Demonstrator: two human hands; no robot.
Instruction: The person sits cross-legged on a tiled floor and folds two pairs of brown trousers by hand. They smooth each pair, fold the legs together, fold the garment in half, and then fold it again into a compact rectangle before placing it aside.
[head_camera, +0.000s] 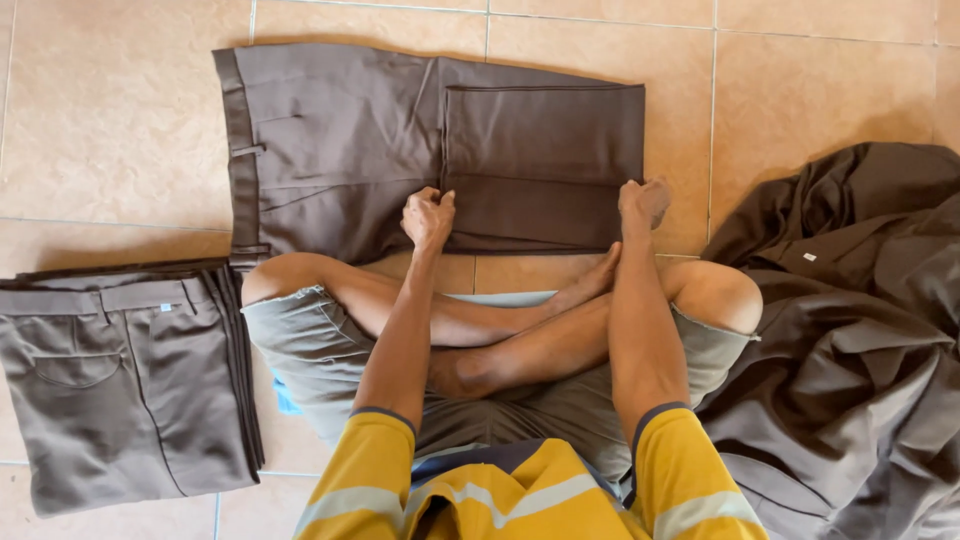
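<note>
You're sitting cross-legged on the tiled floor (120, 130) with the brown trousers (340, 140) spread out flat right in front of your shins, waistband off to the left and the legs already doubled back so the folded leg panel (545, 150) lies on top of the seat part. Your left hand (428, 217) is curled shut, pinching the near edge of that panel at its left corner, and your right hand (643, 203) is closed on the near right corner, so you've got both ends of the same edge. If I were doing this fold, I'd keep both hands level and pull the edge taut between them before moving it, otherwise the crease line along the panel goes wonky and the layers underneath bunch up. Looks like the top seam is sitting nice and square, so match your near edge to it instead of eyeballing the floor tiles. Smooth from the middle out once it's down. As for containers, honestly there aren't any in view, no basket or box, just piles on the floor: a neat stack of folded grey-brown trousers (120, 385) to your left, and a loose heap of brown garments (850, 340) to your right, touching your knee.
</note>
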